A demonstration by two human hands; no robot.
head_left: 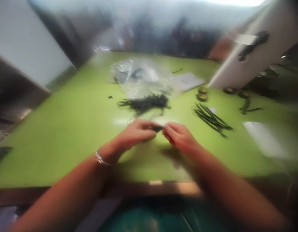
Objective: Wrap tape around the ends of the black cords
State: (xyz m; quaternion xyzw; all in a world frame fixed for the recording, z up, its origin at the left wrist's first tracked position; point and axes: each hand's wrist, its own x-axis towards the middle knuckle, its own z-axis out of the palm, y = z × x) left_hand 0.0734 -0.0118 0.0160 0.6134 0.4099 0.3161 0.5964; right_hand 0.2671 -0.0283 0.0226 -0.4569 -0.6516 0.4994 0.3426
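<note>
Both hands meet above the near middle of a green table point(74, 129), with a small dark piece point(158, 128) pinched between them. My left hand point(139, 131), a bracelet on its wrist, is closed on the left end of this piece. Fingertips of my right hand point(179, 134) are pressed together at its right end. Blur and the fingers hide its exact kind. Just beyond the hands lies a tangled pile of thin black cords point(149, 103). To the right, a looser bunch of black cords point(210, 118) lies side by side.
Behind the pile sits a clear plastic bag point(139, 75), beside a white pad point(189, 81). Several rolls of black tape point(202, 96) stand near a white upright panel point(245, 61). A white sheet point(265, 138) lies at right. One small black square point(110, 97) rests at left.
</note>
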